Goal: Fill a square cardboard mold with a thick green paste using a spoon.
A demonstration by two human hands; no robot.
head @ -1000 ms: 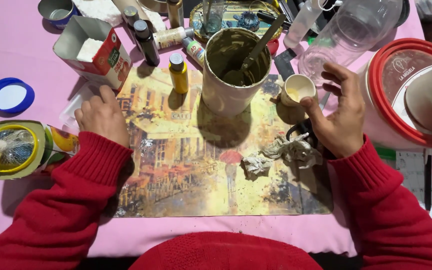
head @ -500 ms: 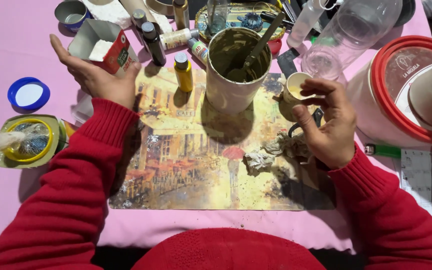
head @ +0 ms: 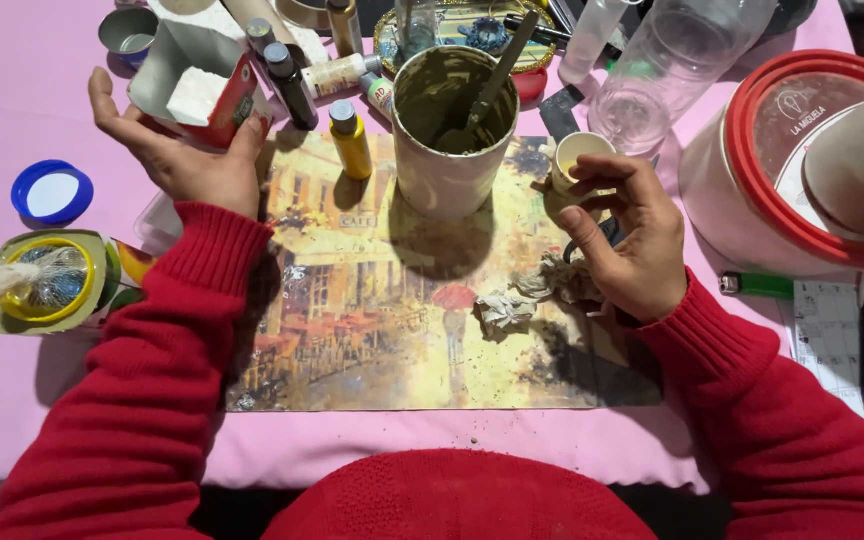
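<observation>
The small cream-coloured cup [head: 580, 152] sits just right of the tall paint-smeared tin can [head: 452, 130], and the right hand [head: 627, 235] now has it pinched at the rim between curled fingers and thumb; a moment ago it only rested beside it. Left of the can, the left hand [head: 187, 150] has come up off the painted street-scene mat [head: 402, 300] and hangs open, palm up, holding nothing, by the red and white open carton [head: 202, 85]. Crumpled paper scraps [head: 537, 290] lie below the can.
</observation>
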